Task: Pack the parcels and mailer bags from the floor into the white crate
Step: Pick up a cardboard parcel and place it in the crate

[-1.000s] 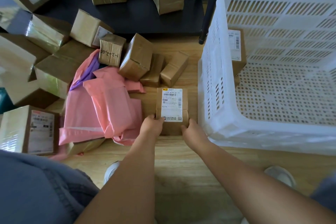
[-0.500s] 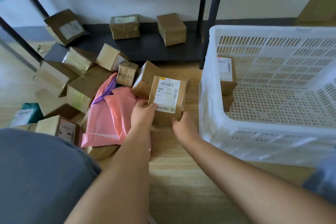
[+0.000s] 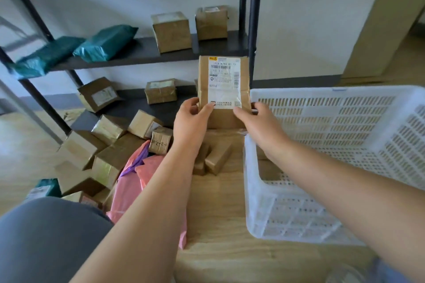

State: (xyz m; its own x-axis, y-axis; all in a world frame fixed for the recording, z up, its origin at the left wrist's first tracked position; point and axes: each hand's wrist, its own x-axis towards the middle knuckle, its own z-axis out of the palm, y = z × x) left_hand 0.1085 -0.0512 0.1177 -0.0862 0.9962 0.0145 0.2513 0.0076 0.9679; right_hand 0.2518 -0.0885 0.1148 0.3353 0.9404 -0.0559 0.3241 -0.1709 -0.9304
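Far left of the white crate [image 3: 255, 202], on a black shelf [image 3: 147, 53]: teal mailer bags [image 3: 104, 43], lying flat. Nearer, but well left of the crate, a heap of brown parcels [image 3: 119, 154] on the wooden floor [image 3: 218, 225], tilted every which way, one small parcel [image 3: 160, 143] with handwriting on its face. Just right of that heap, pink mailer bags [image 3: 133, 190] slumped on the floor, partly hidden by the left forearm [image 3: 147, 202]. Near the crate's left wall, two small boxes [image 3: 218, 157] lying side by side, touching. Above them, raised off the floor just beside the crate's far left corner, a labelled parcel [image 3: 224, 92], upright, white label [image 3: 224, 71] facing the camera. Gripped at its lower left edge by the left hand [image 3: 190, 119], thumb on the label, fingers behind. Gripped at its lower right edge by the right hand [image 3: 259, 122], thumb on the front, over the crate's left rim. Inside the crate, against its left wall, one brown box [image 3: 270, 169], mostly hidden by the right forearm [image 3: 333, 172].
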